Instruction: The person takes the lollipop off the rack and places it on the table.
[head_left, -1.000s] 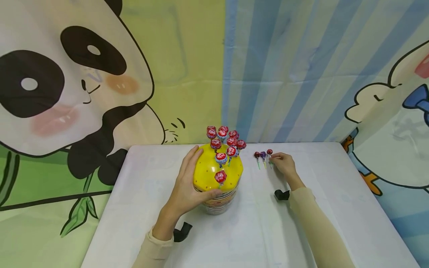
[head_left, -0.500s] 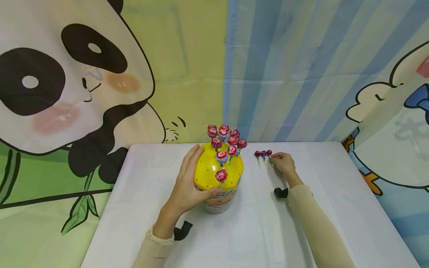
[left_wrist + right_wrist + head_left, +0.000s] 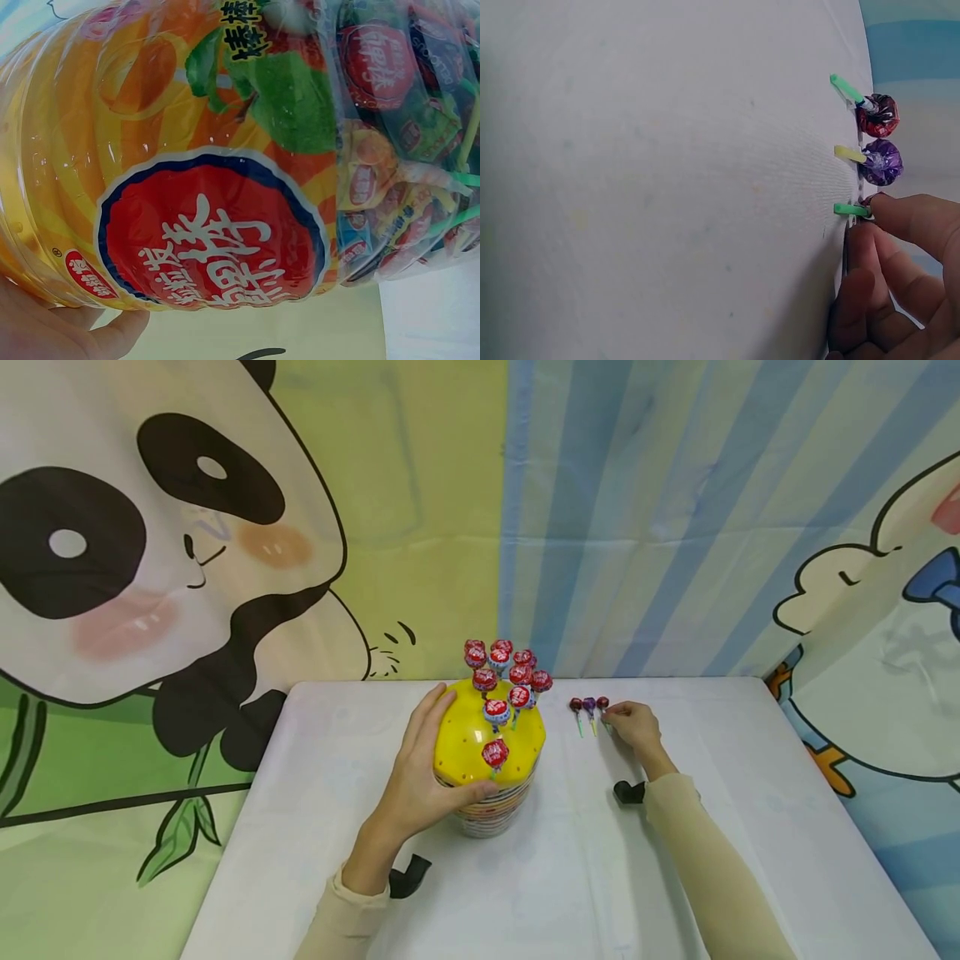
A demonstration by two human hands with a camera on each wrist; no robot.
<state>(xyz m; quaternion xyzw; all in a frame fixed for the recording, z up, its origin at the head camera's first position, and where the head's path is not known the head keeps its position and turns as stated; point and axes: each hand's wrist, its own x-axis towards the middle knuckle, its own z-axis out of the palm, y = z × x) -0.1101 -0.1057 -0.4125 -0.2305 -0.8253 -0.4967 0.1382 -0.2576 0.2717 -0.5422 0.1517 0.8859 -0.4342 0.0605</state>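
Note:
My left hand [image 3: 423, 768] grips the yellow lid [image 3: 461, 743] of a clear plastic jar, thumb at the near rim and fingers along the left side. Several red-wrapped lollipops [image 3: 495, 712] stand upright in the lid. The left wrist view shows the jar's orange label [image 3: 225, 247] and wrapped candies [image 3: 405, 135] inside. To the right, thumb and forefinger of my right hand [image 3: 636, 731] pinch a lollipop [image 3: 850, 209] with a green stick, just below its head. Beside it lie a purple lollipop [image 3: 883, 163] and a dark red one [image 3: 879, 116] in a row on the table.
The white table [image 3: 540, 893] ends at a cloth backdrop [image 3: 420, 527] with cartoon animals, right behind the jar and loose lollipops. A black strap [image 3: 408, 877] shows by the left wrist and another black strap [image 3: 628, 793] by the right wrist.
The head view has shifted very slightly. Both hands stay almost in place, the left on the jar and the right at the same lollipop.

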